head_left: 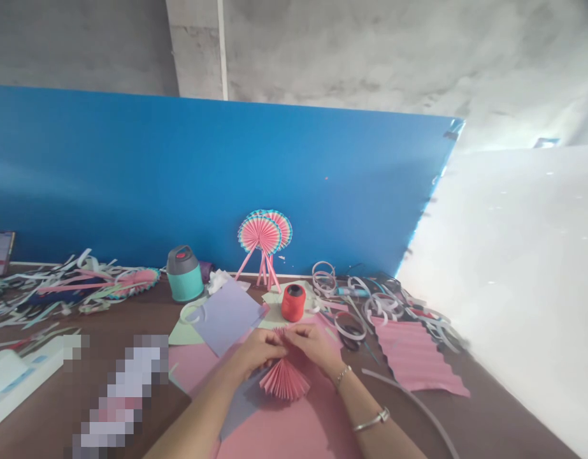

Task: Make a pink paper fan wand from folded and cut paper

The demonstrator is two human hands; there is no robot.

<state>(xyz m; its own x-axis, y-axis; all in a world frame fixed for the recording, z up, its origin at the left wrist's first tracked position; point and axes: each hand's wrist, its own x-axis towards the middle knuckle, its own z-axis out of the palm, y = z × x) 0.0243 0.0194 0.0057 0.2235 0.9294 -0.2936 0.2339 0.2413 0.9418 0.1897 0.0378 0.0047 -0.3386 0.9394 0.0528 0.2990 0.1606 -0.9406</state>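
Both hands meet over a pink pleated paper fan [285,380] just above the table. My left hand [256,352] pinches the gathered top of the pleats from the left. My right hand [315,345] pinches the same top from the right, with bracelets on its wrist. The fan's pleats spread downward below the fingers. Under it lie a pink paper sheet [298,430] and a lilac sheet [225,316].
A red thread spool [293,302] stands just behind the hands, with finished paper fans [265,233] leaning on the blue partition [179,185]. A teal bottle [184,274], pleated pink paper [413,354], scissors [351,331] and paper strips [69,287] crowd the brown table [489,427].
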